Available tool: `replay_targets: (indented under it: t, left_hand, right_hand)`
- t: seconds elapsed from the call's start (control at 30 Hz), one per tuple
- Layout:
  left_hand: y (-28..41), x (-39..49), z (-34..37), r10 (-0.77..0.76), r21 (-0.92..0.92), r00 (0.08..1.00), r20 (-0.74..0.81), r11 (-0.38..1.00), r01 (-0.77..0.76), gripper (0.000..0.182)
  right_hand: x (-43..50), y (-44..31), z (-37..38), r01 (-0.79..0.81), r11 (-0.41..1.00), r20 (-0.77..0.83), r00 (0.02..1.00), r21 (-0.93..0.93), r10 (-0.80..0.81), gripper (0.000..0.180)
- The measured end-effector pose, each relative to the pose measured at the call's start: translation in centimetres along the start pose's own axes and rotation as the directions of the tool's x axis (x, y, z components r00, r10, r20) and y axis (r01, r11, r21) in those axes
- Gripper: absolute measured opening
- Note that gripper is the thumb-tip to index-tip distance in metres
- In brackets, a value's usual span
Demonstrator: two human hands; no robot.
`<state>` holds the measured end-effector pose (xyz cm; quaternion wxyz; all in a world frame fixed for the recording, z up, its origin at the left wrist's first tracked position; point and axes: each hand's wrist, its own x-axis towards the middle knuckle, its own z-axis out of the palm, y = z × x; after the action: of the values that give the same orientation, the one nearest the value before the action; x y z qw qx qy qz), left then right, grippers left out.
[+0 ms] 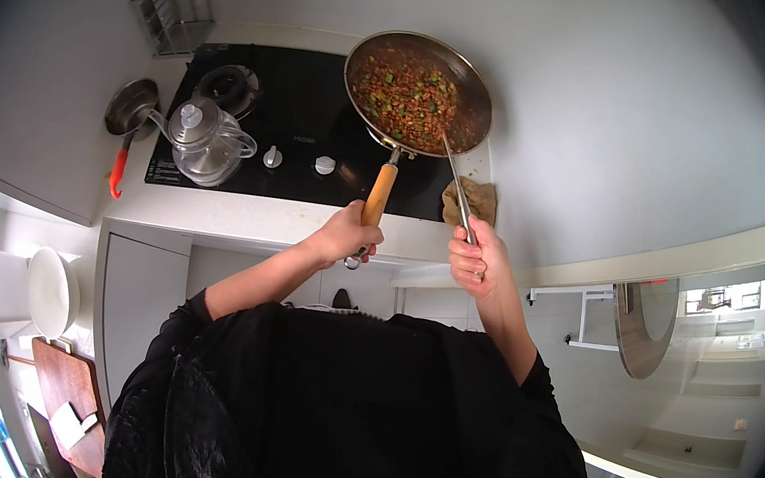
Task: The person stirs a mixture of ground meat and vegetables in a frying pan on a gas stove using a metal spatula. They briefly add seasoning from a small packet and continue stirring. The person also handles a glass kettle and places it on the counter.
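My left hand (pixel 348 236) grips the wooden handle (pixel 379 192) of a metal frying pan (pixel 477 82), which is over the right side of a black glass cooktop (pixel 300 96). Diced brown food (pixel 404 95) with green pieces lies in the pan. A slim metal utensil (pixel 459 187) is held in my right hand (pixel 480 257); its far end reaches into the food, so its shape there is hidden. Below the pan's right side, a brown cloth (pixel 480 201) lies at the counter's edge, close to my right hand.
A glass teapot (pixel 206 146) stands on the cooktop's left, in front of the left burner (pixel 229 87). Beside it is a metal ladle (pixel 133 109) with a red handle. A clear rack (pixel 173 16) is at the back left. A white bowl (pixel 50 293) and wooden cutting board (pixel 66 394) sit at far left.
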<state>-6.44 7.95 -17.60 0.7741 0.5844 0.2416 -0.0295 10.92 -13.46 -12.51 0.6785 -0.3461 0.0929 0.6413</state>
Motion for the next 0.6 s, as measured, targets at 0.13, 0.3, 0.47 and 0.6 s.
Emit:
replay_targets:
  t: [0.13,0.3,0.47,0.6]
  left_hand:
    - [-0.3,0.0,0.1,-0.002,-0.037,1.0,-0.009,0.999,0.002,0.034]
    - [-0.5,0.0,0.1,-0.006,-0.045,1.0,-0.003,0.999,0.006,0.034]
    - [-0.6,-0.2,0.0,0.017,-0.059,1.0,-0.011,0.998,-0.018,0.035]
    - [-0.4,-0.6,0.1,-0.007,-0.013,0.999,-0.042,1.0,0.006,0.046]
  right_hand:
    - [-1.2,0.3,2.2,0.062,0.97,-0.212,0.971,-0.234,-0.113,0.04]
    - [-2.4,0.4,4.7,0.103,0.863,-0.281,0.921,-0.495,-0.271,0.036]
    - [-2.3,-1.2,4.1,0.11,0.648,-0.228,0.881,-0.753,-0.415,0.039]
    - [0.5,-5.1,2.0,-0.011,0.315,-0.214,0.756,-0.949,-0.618,0.041]
